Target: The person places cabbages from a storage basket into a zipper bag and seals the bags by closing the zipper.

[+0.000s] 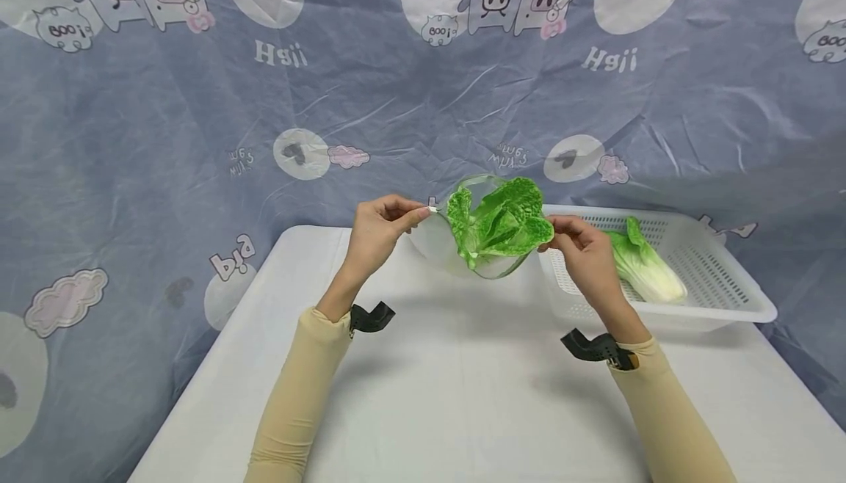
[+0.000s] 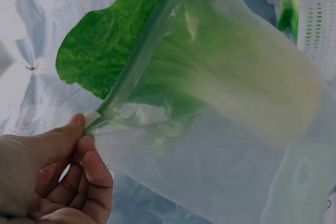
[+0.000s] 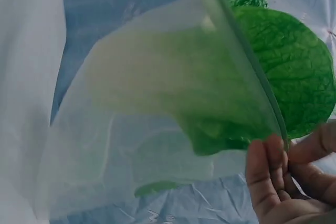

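A head of napa cabbage (image 1: 505, 222) stands partly inside a translucent zip bag (image 2: 220, 171), its green leaves sticking out past the bag's opening. In the left wrist view the pale stalk end lies inside the bag, blurred by the plastic. My left hand (image 1: 380, 233) pinches the bag's left corner by a white slider (image 2: 92, 118) between thumb and forefinger. At the opposite corner, my right hand (image 1: 584, 252) pinches the bag's rim (image 3: 262, 72), close to the leaves. Both hands hold the bag up above the table.
On the right of the white table (image 1: 456, 395) stands a white perforated basket (image 1: 720, 277). A second napa cabbage (image 1: 651, 270) lies in it, partly hidden by my right hand. Behind the table hangs a grey-blue printed cloth (image 1: 370, 86).
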Motion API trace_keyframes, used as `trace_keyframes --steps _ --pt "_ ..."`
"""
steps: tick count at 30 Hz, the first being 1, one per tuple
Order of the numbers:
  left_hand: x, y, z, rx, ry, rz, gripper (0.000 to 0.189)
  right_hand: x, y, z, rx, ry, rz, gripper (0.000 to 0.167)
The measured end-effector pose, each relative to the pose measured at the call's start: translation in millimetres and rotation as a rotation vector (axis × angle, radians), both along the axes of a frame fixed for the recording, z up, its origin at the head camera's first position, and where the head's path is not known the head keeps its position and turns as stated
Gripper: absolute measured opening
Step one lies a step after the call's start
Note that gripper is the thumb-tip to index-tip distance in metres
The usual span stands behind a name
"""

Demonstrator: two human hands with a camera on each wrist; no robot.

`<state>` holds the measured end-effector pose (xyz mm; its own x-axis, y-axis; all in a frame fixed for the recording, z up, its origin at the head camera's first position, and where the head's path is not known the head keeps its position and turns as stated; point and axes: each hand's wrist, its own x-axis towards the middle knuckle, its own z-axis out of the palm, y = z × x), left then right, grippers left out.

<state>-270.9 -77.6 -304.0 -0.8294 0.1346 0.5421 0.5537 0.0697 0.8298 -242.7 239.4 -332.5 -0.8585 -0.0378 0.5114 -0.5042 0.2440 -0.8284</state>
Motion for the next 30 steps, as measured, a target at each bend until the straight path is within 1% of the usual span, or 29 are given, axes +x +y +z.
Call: trace_keyframes --steps 2,3,5,7,11,14,17,20,22,24,26,30 --pt "6.7 -0.7 7.0 0.012 -0.001 0.011 0.016 1.3 -1.0 1.6 0.136 0.060 -0.056 0.026" --pt "10.1 -1.2 10.2 0.019 -0.001 0.014 0.016 1.4 -1.4 2.1 0.183 0.087 -0.064 0.028" --pt "17.1 -2.2 16.4 0.030 0.002 0.027 0.017 0.4 -1.1 2.6 0.237 0.135 -0.065 0.031" --pt "23.1 -3.5 21.8 0.041 0.015 0.039 0.017 -0.5 0.4 3.7 0.263 0.174 -0.062 0.031" --pt "26.2 -6.2 26.3 0.078 0.031 0.053 0.018 -1.6 8.9 8.4 0.212 0.212 -0.021 0.020" --pt "25.5 -7.2 28.1 0.097 0.038 0.062 0.019 -0.8 14.5 15.0 0.168 0.248 0.017 0.017" --pt "23.7 -6.9 31.1 0.099 0.053 0.080 0.019 -0.1 15.4 23.2 0.125 0.305 0.073 0.015" --pt "21.4 -4.8 37.8 0.095 0.072 0.097 0.019 -0.7 14.3 31.2 0.095 0.359 0.131 0.016" --pt "19.7 -2.7 43.7 0.092 0.086 0.101 0.019 -2.3 14.2 35.6 0.102 0.386 0.147 0.018" --pt "18.0 -0.3 49.4 0.090 0.090 0.095 0.020 -4.5 14.8 39.1 0.109 0.387 0.146 0.017" --pt "16.5 2.0 54.0 0.087 0.088 0.088 0.020 -6.1 15.5 42.3 0.122 0.367 0.145 0.015" --pt "13.5 6.1 58.8 0.085 0.088 0.081 0.020 -8.8 17.2 47.0 0.130 0.311 0.155 0.011"
